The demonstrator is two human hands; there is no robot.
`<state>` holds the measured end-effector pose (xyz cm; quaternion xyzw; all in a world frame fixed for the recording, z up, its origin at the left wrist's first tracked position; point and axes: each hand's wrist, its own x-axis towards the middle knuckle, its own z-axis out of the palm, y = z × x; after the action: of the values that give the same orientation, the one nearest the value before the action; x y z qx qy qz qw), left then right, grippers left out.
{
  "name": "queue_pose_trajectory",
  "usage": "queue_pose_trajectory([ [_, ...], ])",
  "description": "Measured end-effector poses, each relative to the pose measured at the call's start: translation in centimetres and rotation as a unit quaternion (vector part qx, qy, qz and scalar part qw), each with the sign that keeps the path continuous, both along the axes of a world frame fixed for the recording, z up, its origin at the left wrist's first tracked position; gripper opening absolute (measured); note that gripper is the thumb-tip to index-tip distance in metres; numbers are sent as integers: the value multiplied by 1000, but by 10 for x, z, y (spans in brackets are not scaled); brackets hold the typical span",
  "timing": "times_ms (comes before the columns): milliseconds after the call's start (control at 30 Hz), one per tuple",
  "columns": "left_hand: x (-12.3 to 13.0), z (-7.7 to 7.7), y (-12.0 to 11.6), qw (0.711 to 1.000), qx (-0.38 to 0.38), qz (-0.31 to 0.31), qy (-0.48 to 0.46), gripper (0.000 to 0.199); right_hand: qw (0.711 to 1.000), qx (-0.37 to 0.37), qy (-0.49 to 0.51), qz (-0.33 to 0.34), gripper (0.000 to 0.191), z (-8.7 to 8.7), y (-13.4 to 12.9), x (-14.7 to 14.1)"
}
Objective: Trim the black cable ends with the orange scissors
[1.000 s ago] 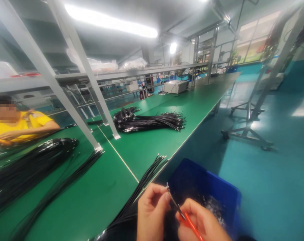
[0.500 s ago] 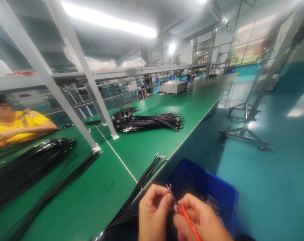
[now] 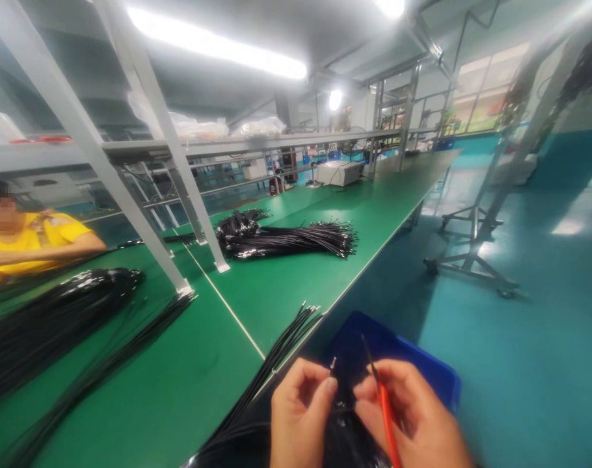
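Note:
My left hand [image 3: 303, 406] is closed, thumb and finger pinching a black cable [image 3: 333, 369] just below its silver metal tip, which points up. My right hand [image 3: 408, 409] is wrapped round a slim pointed tool [image 3: 384, 406] with an orange-red handle and a thin dark tip; its exact kind is unclear. The tool's tip stands to the right of the cable end, apart from it. Beside my left hand, a bundle of black cables [image 3: 281, 341] with metal ends lies along the table edge.
A blue bin [image 3: 408, 351] stands below the edge of the green table [image 3: 218, 344]. Cable bundles [image 3: 296, 240] lie farther back, with more cables [image 3: 56, 325] at left. Metal shelf posts [image 3: 140, 214] rise from the table. A person in yellow [image 3: 52, 240] sits at left.
My right hand has moved right, away from my left hand, and the tool's tip has come away from the cable end. My left hand keeps its pinch.

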<state>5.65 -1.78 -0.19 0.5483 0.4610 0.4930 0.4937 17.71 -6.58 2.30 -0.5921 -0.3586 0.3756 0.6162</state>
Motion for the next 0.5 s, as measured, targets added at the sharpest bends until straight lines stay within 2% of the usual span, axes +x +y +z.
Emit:
queue_pose_trajectory([
  [67,0,-1,-1,1000,5,-12,-2,13,997,54,-25,-47,27,1,11,-2],
  [167,0,-1,-4,1000,11,-27,0,12,989,111,-80,-49,20,-1,27,-7],
  [300,1,3,-8,1000,18,-14,4,13,986,116,-109,-58,13,-13,34,-15],
  [400,3,8,-10,1000,2,-3,-12,17,996,87,-25,-25,19,-21,30,-20],
  [500,2,13,-8,998,-30,-5,-46,18,994,64,89,23,27,-20,24,-23],
])
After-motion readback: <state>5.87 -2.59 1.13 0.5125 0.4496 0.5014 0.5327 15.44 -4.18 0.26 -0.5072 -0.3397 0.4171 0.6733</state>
